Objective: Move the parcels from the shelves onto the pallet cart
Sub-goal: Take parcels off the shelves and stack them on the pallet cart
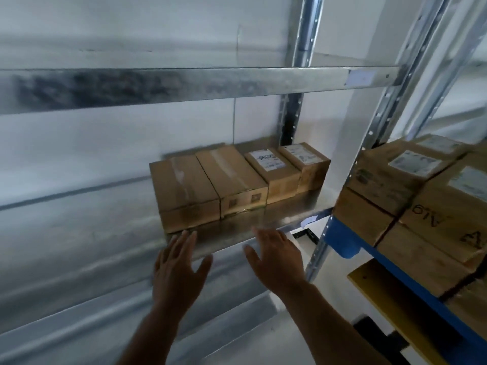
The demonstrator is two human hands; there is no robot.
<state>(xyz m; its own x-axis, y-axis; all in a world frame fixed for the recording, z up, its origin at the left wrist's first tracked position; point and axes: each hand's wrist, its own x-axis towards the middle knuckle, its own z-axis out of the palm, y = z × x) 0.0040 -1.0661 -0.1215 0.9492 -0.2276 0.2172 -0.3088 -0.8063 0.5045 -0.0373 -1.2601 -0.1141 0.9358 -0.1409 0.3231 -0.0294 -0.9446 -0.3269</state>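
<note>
My left hand (176,270) and right hand (276,259) both spread wide, empty, hovering before metal shelf (105,233). Four cardboard parcels (232,180) in row on shelf, just beyond fingertips. More stacked boxes (421,201) on neighbouring rack, right.

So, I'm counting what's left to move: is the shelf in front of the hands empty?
Not empty. Four cardboard parcels stand in a row on the metal shelf; both open hands reach toward them.

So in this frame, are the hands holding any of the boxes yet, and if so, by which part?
Nothing is held. The left hand and right hand are open, fingers spread, reaching toward the row of four brown cardboard boxes on the grey metal shelf, short of touching them.
</note>
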